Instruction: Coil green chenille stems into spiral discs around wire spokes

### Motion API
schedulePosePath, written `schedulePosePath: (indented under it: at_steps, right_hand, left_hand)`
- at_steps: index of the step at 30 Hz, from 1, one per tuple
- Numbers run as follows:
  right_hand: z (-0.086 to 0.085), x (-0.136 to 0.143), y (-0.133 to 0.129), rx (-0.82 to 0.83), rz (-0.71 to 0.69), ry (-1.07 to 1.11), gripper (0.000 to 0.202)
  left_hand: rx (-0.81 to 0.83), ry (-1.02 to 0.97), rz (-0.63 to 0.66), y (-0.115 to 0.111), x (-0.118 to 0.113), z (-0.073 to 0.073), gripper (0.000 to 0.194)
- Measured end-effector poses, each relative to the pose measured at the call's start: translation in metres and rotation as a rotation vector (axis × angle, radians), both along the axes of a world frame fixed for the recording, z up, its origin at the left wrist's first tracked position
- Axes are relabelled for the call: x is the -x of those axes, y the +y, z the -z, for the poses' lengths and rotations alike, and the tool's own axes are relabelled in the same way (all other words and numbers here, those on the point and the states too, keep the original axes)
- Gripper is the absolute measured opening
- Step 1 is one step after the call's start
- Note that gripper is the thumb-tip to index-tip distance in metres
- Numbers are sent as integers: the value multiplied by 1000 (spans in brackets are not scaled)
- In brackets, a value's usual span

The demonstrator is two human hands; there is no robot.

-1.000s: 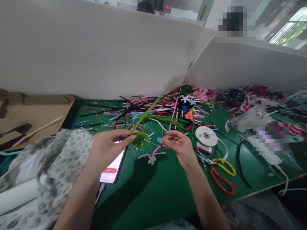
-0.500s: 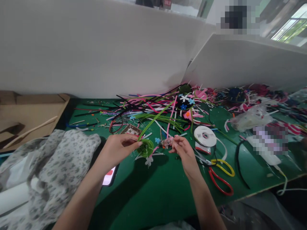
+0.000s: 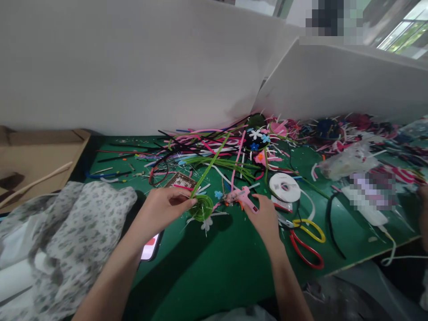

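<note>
Between the thumb and fingers of my left hand (image 3: 169,207) is a round coil of green cord (image 3: 201,208), with a loose green strand rising from it. Thin pins stick out around the coil. A pale flower (image 3: 207,224) and a white strip lie by its lower right edge. My right hand (image 3: 265,216) is closed around the handle of a pink glue gun (image 3: 245,197), whose nozzle end points left toward a small blue flower (image 3: 218,195).
Cords (image 3: 200,147) are heaped along the wall. Scissors (image 3: 307,249), a white spool (image 3: 285,187) and a plastic bag (image 3: 349,162) are at right. Patterned cloth (image 3: 90,227), a phone (image 3: 149,249) and a cardboard box (image 3: 40,165) are at left. Another person's hand (image 3: 424,209) shows at the right edge.
My right hand has taken hold of the pink glue gun, which is now turned into clearer view. Another person's hand has appeared at the right edge. My left hand still holds the green coil.
</note>
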State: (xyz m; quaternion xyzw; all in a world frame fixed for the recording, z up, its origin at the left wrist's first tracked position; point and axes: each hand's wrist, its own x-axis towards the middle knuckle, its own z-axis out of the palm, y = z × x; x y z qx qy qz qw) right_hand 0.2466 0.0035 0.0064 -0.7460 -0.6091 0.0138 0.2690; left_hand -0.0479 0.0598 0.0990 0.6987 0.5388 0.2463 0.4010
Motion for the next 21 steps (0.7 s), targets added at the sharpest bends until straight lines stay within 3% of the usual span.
schedulePosePath:
  at_steps: [3,7,11,15,21]
  right_hand:
    - [4,8,4,40,0,-14,39]
    - [7,18,5,48,3,-36,53]
    - [8,21,4,-40,10,-19,51]
    - [-6,26,1,-255,71,142,45]
    - [-31,48,-7,-273,13,445,48]
  left_hand:
    - [-10,9,7,-1,0,-1,29]
    - [-24,30,-5,-2,1,-5,28]
    - [-20,35,-3,-2,1,-4,28]
    - [-25,29,26,-4,0,-2,28]
    - [-10,6,59,-7,-3,-2,27]
